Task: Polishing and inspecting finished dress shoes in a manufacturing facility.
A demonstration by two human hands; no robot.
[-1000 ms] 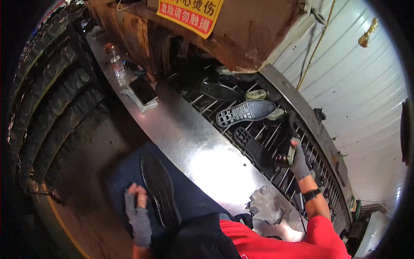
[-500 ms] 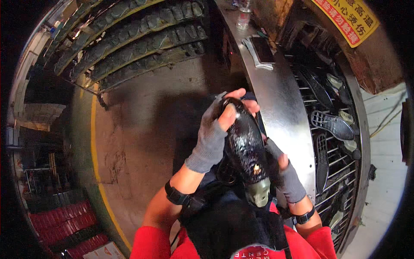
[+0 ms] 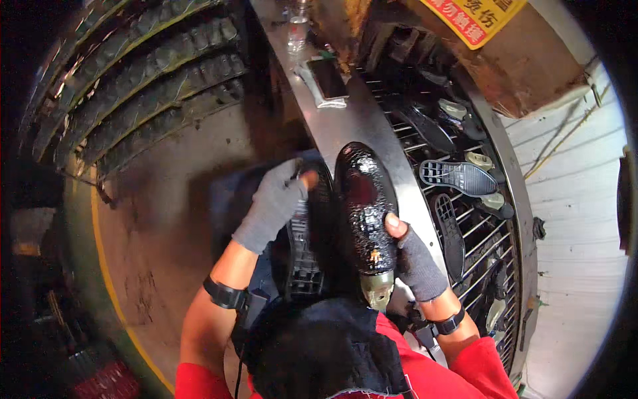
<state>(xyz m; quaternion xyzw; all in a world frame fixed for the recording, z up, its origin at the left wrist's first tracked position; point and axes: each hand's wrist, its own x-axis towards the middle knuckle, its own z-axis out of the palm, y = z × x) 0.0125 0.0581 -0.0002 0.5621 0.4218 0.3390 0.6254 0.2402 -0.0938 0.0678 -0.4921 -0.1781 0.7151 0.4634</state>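
Observation:
My right hand (image 3: 420,263), in a grey fingerless glove, grips the heel end of a glossy black shoe upper (image 3: 365,213) stretched on a greenish last (image 3: 377,290). Its bottom faces up, shiny and wrinkled. To the left, a black shoe sole (image 3: 307,269) with a grid tread stands lengthwise alongside the upper. My gloved left hand (image 3: 278,199) is closed around the sole's far part, thumb bent over it; its other fingers are mostly hidden.
A metal ledge (image 3: 362,116) bears a phone (image 3: 328,78) on a white cloth and a clear bottle (image 3: 297,34). On the right, a barred rack (image 3: 465,256) holds several soles and lasted shoes. Shelves of shoes (image 3: 166,73) stand far left. A yellow warning sign (image 3: 475,18) hangs above.
My left hand has let go of the upper's toe and moved left onto a sole now in view. The upper has turned more upright in my right hand. The view has swung right.

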